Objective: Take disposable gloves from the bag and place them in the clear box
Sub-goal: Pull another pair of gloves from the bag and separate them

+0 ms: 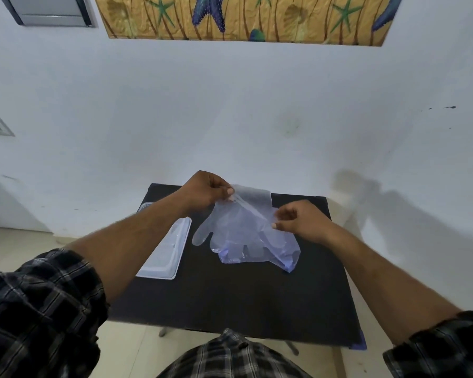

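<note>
A thin see-through disposable glove (230,230) hangs over the black table (243,301), fingers pointing down and left. My left hand (205,190) pinches its cuff at the top. My right hand (301,219) pinches the glove's other edge, to the right and lower. Under the glove lies a bluish plastic bag (287,255), partly hidden by it. The clear box (167,249) lies on the table's left side, just left of the glove, with my left forearm crossing above its far end.
The small black table stands against a white wall (230,118), with its far edge right at the wall. Pale floor tiles (19,249) show to both sides. A blue scrap (361,342) sticks out at the table's near right corner.
</note>
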